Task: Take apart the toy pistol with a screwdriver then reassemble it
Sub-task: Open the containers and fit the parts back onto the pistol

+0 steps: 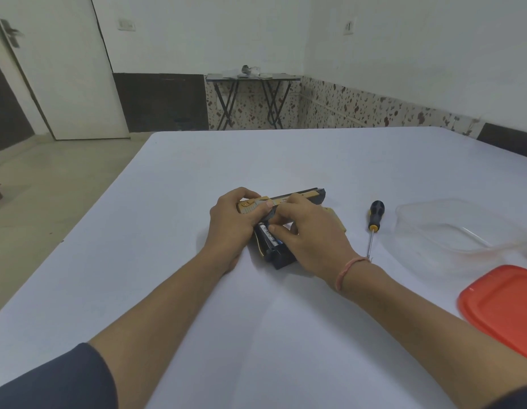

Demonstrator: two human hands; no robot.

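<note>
I'd say the grip is open and the battery is being handled; whether it is coming out or going back in, I cannot tell. The toy pistol [278,255] lies on its side on the white table [256,320], straight ahead of the person. The left hand [232,222] has its fingers curled round the pistol's gold rear end, holding it down. The right hand [312,234] curls over the grip and its fingertips [275,228] pinch the battery [269,236] in the open bay.

Next calls for a firm pistol and a small, straight pull or push on that 1 cell. The screwdriver [376,214] lies untouched to the pistol's right. Past it sit a clear tub [404,208] and a red lid [504,311].

The right hand hides the trigger area, a tan piece [337,218] behind it is half covered, and any screws are too small to see.
</note>
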